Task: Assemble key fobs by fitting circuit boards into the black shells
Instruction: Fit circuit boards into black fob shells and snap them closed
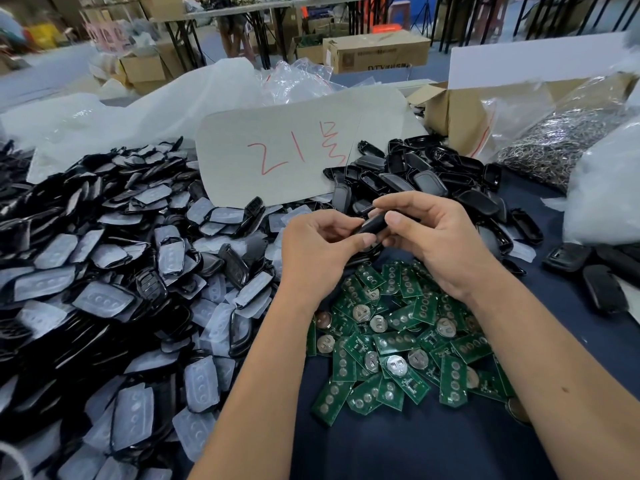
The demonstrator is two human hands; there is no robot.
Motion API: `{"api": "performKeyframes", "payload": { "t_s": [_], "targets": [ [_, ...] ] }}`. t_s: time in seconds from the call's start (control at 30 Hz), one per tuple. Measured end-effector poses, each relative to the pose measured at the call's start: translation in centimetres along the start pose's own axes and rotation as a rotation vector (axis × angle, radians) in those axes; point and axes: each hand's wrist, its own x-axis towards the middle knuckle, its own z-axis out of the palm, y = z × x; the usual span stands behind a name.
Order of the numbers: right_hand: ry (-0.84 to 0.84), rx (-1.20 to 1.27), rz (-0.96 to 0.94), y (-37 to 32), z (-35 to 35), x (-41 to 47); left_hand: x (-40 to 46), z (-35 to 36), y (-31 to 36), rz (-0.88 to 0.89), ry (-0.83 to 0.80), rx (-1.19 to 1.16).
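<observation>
Nearest, at the table's (pixel 398 452) front edge toward the right: a loose heap of green boards (pixel 398 344), some with round battery clips up. Just above the heap, held off the cloth: a black shell (pixel 374 224), pinched between both hands, left hand (pixel 320 249) with thumb and fingertips curled on its near end, right hand (pixel 438 237) with thumb and forefinger clamped on the far end. No board visible inside; hidden by fingers, so cannot tell whether seated. Judged step: pressing or closing one fob. Next likely: firm, even squeeze along the seam, then setting aside and picking a fresh board. Along the left edge: a big pile of film-covered shells (pixel 114 271). Farther back, mid-table: empty shell halves (pixel 429 181), a card (pixel 298 154) marked in red, a box (pixel 457 112) at the far right corner.
</observation>
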Motion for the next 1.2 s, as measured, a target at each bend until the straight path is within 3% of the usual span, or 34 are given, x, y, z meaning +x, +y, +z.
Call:
{"api": "performKeyframes", "payload": {
  "t_s": [0.37,0.6,0.73,0.83,1.0,1.2],
  "targets": [
    [-0.038,-0.209,-0.098,-0.3,-0.4,-0.1,-0.2,-0.6,0.4,0.038,-0.025,0.083],
    [-0.056,-0.44,-0.177,-0.4,0.6,-0.1,-0.5,-0.3,0.4,0.149,-0.03,0.223],
    [-0.049,-0.405,-0.22,-0.6,1.1,-0.2,-0.4,-0.1,0.3,0.197,-0.022,0.255],
    [0.043,-0.195,-0.168,-0.7,1.0,0.0,-0.1,0.0,0.3,0.087,0.014,0.101],
    [0.043,-0.232,0.009,-0.2,1.3,-0.2,-0.2,-0.3,0.8,-0.21,-0.056,-0.516],
    [0.082,-0.046,0.094,-0.4,2.0,-0.2,-0.4,-0.2,1.3,-0.28,-0.148,-0.705]
  ]
}}
